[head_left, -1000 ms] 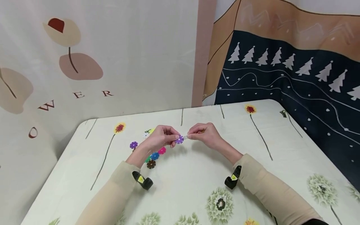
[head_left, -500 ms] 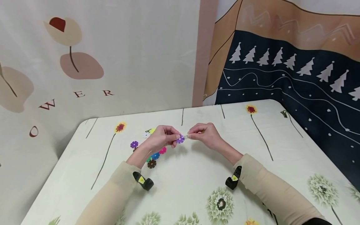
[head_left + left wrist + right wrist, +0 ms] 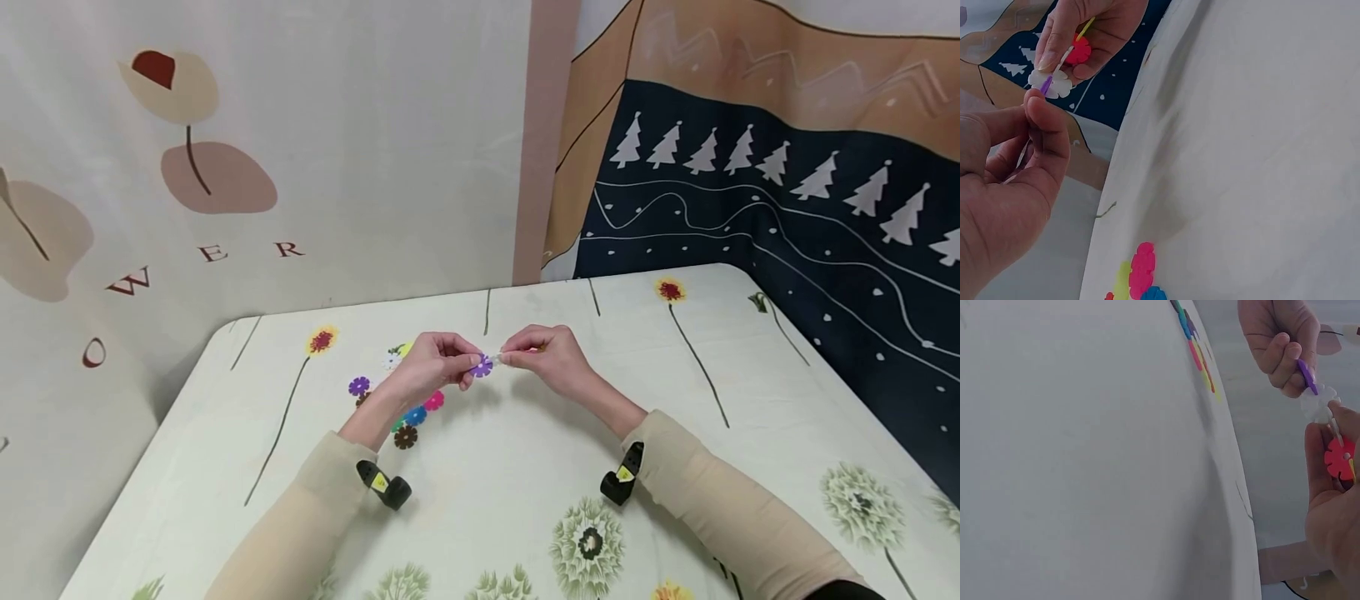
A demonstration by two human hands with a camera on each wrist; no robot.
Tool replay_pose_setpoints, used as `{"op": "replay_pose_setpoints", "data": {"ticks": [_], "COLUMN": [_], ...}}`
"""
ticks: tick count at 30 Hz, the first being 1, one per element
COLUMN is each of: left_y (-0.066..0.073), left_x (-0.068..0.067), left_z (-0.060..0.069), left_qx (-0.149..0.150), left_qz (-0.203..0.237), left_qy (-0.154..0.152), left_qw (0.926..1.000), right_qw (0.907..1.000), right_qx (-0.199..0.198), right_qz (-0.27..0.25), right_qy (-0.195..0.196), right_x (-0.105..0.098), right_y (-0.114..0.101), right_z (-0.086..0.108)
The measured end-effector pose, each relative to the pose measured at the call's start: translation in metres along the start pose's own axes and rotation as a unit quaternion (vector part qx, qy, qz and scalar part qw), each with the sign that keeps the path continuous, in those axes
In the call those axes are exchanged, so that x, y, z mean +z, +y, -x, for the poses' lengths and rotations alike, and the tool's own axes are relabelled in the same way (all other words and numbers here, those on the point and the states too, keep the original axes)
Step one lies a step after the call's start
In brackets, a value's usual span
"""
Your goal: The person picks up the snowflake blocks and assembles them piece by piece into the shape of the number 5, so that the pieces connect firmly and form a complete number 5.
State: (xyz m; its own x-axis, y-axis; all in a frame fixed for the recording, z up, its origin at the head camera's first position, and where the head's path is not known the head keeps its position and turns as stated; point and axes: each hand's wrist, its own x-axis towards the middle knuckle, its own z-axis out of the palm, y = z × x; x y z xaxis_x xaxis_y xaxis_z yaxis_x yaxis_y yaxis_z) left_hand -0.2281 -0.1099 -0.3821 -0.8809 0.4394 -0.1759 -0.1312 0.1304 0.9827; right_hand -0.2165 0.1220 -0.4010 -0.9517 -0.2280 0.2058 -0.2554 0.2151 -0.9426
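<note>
pinching: left hand (image 3: 431,367), purple disc (image 3: 483,367); right hand (image 3: 551,360), white disc (image 3: 1318,404); only wrist views clearly show a red disc (image 3: 1337,460).

the bare left hand (image 3: 441,367) hides part of a purple, round, notched plastic disc (image 3: 485,367); the right wrist view's right edge cuts off the bare right hand (image 3: 1334,515).

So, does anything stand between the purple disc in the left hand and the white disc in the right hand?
Nothing visible does: the purple disc in the left hand appears to touch the white disc in the right hand. The loose discs lie on the table, to the left.
</note>
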Motion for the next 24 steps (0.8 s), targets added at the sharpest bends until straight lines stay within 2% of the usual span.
{"op": "replay_pose_setpoints", "data": {"ticks": [5,13,24], "left_y": [-0.0003,-0.0037,-0.0058], "left_x": [0.0,-0.0035,-0.0037], "left_z": [-0.0007,-0.0027,-0.0057], "left_qx": [-0.002,-0.008,-0.018], "left_qz": [-0.009,0.016,0.057], "left_qy": [0.009,0.034,0.03], "left_qw": [0.9999,0.9993,0.9977], "right_qw": [1.0,0.9994,0.9989], "right_qx": [0.0,0.007,0.015], "right_qz": [0.0,0.002,-0.002], "right_qy": [0.0,0.033,0.045], "right_x": [-0.0034,-0.0033,0.0008], "right_y": [0.0013,0.0049,0.0087], "right_z": [-0.0003,-0.0003,0.0002]}}
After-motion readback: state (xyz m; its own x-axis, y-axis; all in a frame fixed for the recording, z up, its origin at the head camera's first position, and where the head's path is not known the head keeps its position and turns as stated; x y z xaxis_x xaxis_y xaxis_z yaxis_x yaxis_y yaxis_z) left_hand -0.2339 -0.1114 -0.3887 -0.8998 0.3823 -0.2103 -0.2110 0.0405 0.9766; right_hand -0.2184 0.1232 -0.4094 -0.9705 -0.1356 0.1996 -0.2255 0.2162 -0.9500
